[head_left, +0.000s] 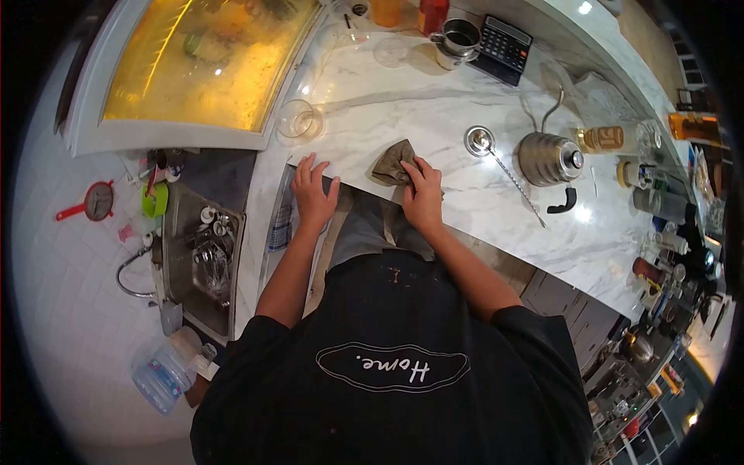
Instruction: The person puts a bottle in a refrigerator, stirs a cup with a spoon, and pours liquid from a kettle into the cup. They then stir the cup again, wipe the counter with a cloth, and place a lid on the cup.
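Observation:
My right hand presses a crumpled brown-grey cloth against the white marble counter, close to its front edge. My left hand rests at the counter edge with its fingers spread, holding nothing. Just beyond the left fingertips stands a clear glass. To the right of the cloth lie a round metal strainer-like piece and a long twisted bar spoon, which appear to overlap. Further right is a steel gooseneck kettle with a black handle.
A sink with several utensils lies to the left, below a yellow-lit display case. At the back are a calculator, a metal cup and a red bottle. Jars and bottles line the right side, including a labelled jar.

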A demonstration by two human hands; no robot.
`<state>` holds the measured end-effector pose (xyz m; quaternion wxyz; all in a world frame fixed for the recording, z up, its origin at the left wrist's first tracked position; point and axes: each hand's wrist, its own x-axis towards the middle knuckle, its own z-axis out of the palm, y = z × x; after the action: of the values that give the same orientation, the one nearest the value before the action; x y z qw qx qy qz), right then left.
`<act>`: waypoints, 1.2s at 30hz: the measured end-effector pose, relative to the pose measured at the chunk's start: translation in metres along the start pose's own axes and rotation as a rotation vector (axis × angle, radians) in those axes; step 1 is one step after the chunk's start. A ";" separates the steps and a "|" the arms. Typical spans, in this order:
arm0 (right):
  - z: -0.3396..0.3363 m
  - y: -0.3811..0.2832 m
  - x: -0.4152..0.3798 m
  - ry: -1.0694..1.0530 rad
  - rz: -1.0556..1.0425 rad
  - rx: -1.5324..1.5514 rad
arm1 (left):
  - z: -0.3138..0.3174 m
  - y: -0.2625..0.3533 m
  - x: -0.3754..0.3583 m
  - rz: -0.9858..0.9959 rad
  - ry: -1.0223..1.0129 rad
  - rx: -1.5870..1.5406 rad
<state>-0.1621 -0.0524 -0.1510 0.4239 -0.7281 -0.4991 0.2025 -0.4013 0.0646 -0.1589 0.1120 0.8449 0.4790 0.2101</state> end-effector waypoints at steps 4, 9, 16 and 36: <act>0.012 -0.006 0.017 -0.061 -0.091 0.023 | -0.009 0.003 -0.021 -0.122 0.072 -0.089; 0.009 -0.008 0.026 -0.238 -0.153 0.046 | -0.022 0.011 -0.061 -0.302 0.149 -0.147; -0.003 0.019 0.079 -0.275 0.208 0.450 | -0.012 0.010 -0.100 -0.413 0.130 -0.128; 0.004 0.022 0.104 -0.175 -0.222 -0.106 | -0.053 0.009 -0.105 -0.500 0.199 -0.318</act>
<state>-0.1096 0.0393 -0.1578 0.3595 -0.6692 -0.6218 0.1905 -0.4661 -0.0313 -0.1348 0.2436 0.6480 0.6417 0.3300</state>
